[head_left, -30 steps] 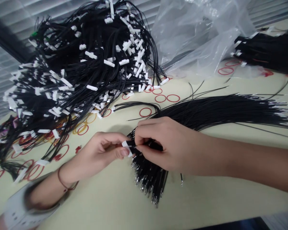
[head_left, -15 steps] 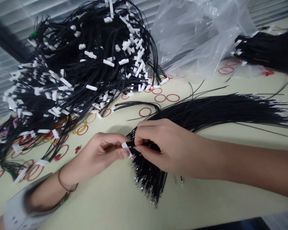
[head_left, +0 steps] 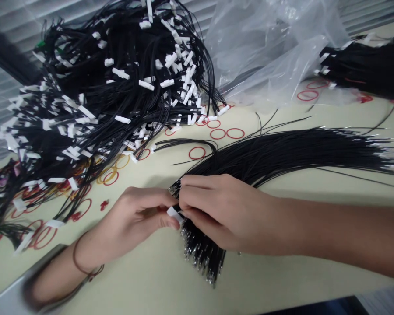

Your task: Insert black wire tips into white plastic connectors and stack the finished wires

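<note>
Between the thumb and fingers of my left hand is a small white connector housing. My right hand is closed in a pinch right beside it, on a thin black wire whose end meets the housing; the fingers hide most of that wire. Under both hands lies a thick bundle of black wires, with silvery metal terminals at its near end. Whether the wire's tip sits inside the housing I cannot tell.
A large heap of black cables with white connectors fills the back left. Red rubber bands are scattered on the pale table. A clear plastic bag lies behind, and another black cable bundle at the back right.
Both hands have shifted slightly down toward me, the white connector housing with them. My right hand has come closer to the housing, covering more of the wire.
</note>
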Motion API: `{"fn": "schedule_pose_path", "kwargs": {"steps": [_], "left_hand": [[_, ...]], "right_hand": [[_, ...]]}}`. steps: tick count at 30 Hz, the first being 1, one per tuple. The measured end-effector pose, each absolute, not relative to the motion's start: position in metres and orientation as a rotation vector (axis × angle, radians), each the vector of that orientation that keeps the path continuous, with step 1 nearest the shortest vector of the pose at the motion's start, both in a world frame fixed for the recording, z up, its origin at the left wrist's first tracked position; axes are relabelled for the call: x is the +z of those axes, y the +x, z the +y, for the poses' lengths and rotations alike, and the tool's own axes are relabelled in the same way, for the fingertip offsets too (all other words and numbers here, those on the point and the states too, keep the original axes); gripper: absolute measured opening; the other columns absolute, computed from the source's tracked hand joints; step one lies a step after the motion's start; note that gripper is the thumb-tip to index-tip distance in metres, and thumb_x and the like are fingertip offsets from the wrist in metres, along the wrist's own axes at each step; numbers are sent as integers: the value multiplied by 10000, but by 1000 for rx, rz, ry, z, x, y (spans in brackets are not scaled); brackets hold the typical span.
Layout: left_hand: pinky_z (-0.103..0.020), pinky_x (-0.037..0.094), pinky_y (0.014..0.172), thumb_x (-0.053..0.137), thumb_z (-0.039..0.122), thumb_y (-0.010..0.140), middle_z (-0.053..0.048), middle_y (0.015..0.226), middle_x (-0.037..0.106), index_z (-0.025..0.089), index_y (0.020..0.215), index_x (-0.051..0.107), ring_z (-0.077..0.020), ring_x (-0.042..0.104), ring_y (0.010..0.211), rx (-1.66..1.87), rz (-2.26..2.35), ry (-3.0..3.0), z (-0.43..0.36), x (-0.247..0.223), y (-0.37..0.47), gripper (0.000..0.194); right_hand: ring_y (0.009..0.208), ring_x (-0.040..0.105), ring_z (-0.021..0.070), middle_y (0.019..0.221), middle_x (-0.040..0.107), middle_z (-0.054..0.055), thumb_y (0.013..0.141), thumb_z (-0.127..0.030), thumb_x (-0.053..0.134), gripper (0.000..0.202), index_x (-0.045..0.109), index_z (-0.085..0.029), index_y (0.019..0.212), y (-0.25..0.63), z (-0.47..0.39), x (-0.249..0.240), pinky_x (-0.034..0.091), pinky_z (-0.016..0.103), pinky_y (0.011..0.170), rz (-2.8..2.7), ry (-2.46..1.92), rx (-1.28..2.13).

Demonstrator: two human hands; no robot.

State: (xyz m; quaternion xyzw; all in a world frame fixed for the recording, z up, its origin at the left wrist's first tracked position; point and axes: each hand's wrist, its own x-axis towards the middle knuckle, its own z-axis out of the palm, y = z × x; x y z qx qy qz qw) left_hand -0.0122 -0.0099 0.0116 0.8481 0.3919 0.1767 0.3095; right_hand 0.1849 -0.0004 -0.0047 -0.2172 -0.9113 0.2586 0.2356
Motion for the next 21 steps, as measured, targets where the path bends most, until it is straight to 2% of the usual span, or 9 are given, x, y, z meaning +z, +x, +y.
{"fn": "schedule_pose_path", "kwargs": {"steps": [6,13,17,21], "left_hand": [[-151,395,466,627,157,744,30,596,627,158,704,626,-80,514,521,437,1092,2089,-10,11,-12,39],[-156,361,475,583,164,758,28,573,536,119,682,611,-75,435,531,487,1170,1900,-4,10,-14,93],[-148,398,515,547,143,782,25,594,550,110,763,618,-69,478,545,518,1133,1819,-2,9,-16,81],[-141,417,529,537,110,789,30,602,561,123,730,617,-62,503,544,563,1083,1761,-1,9,-17,100]], "right_hand": [[623,391,67,756,450,-2,779,-28,453,107,522,-108,766,187,2,-3,339,209,562,-2513,-570,690],[685,442,70,766,517,1,835,-154,465,109,563,-119,801,190,13,-1,348,202,636,-2446,-639,710],[645,430,54,707,520,-26,801,-141,508,65,569,-122,811,191,17,-1,336,189,626,-2393,-648,718],[603,422,46,654,497,-47,798,-131,509,68,550,-123,852,192,18,1,342,187,626,-2339,-607,687]]}}
